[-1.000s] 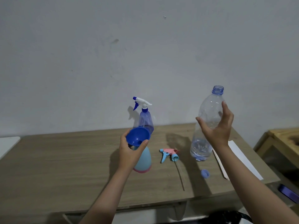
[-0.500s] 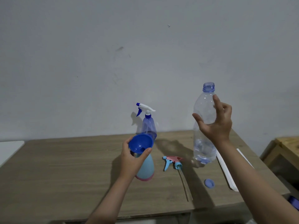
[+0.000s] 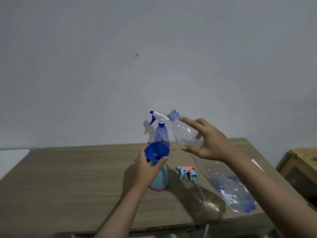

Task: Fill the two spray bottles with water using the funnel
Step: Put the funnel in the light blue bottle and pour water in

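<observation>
A blue funnel sits in the neck of the light blue spray bottle with a pink base, on the wooden table. My left hand grips that bottle's neck just under the funnel. My right hand holds a large clear water bottle, uncapped, lifted and tilted with its mouth up-left, close above the funnel. A little water lies in its lower end. Behind stands the purple spray bottle with its white and blue trigger head on. A pink and blue trigger head lies on the table.
A white sheet lies at the table's right edge, mostly behind my right arm. A wooden piece of furniture stands to the right of the table. A white surface adjoins the table at the left. A plain wall rises behind.
My right hand has lifted the water bottle off the table, carried it left and tilted its mouth toward the funnel. My left hand has stayed on the light blue bottle.
</observation>
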Demonstrator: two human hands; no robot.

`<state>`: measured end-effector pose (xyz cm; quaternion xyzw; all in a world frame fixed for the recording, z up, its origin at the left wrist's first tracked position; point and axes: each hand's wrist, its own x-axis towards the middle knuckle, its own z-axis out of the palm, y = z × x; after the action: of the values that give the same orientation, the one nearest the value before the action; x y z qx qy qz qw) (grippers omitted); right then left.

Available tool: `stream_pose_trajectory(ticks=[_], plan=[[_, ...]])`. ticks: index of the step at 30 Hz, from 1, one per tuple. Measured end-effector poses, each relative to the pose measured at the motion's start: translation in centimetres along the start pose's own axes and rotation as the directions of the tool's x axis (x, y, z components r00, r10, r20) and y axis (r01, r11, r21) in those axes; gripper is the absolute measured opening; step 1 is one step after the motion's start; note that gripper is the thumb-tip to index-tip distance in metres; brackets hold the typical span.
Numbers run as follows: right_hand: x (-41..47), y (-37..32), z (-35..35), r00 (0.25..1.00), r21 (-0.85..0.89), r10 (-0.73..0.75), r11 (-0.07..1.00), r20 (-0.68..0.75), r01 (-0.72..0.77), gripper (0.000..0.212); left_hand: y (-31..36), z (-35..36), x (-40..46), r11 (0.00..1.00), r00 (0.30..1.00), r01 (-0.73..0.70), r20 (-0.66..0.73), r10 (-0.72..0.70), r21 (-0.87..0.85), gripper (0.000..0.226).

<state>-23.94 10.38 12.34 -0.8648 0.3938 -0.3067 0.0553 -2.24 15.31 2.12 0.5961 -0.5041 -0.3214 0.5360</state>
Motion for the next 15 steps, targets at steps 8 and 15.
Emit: stream_pose_trajectory(ticks=[8, 15], plan=[[-1.3, -1.2, 1.7, 0.937, -0.189, 0.046, 0.982, 0.347, 0.022, 0.084, -0.7, -0.2, 0.2, 1.000, 0.999, 0.010, 0.047, -0.009, -0.024, 0.076], [-1.0, -0.9, 2.1, 0.888, -0.247, 0.084, 0.969, 0.451, 0.034, 0.087, -1.7, -0.3, 0.8, 0.999, 0.999, 0.004, 0.043, -0.002, -0.047, 0.081]])
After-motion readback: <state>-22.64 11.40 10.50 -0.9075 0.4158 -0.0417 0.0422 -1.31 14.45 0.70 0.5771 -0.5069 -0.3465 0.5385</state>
